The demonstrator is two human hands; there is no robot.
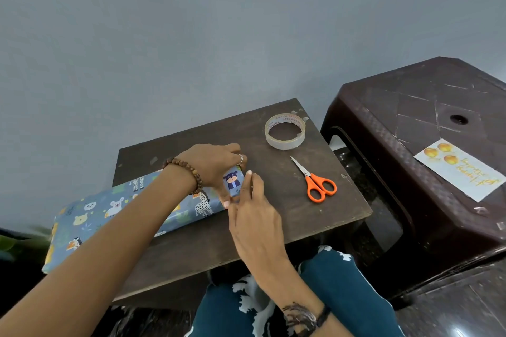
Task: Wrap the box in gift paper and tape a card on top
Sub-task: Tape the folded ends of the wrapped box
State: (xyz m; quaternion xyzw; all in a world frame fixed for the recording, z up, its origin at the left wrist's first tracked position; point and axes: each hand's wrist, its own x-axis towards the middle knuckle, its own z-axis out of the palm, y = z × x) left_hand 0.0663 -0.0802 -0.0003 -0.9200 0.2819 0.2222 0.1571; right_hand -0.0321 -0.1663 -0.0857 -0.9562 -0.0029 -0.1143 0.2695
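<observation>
Both hands [210, 164] seemingly pinch box [115, 210] end.

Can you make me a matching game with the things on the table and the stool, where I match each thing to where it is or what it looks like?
Things:
1. scissors
2. tape roll
3. card
4. wrapped box

Clues:
A. lies on the dark brown plastic stool
B. has orange handles
C. blue paper with cartoon animals, under the left hand
D. a clear ring at the far side of the small table

Pairs: 1-B, 2-D, 3-A, 4-C
</observation>
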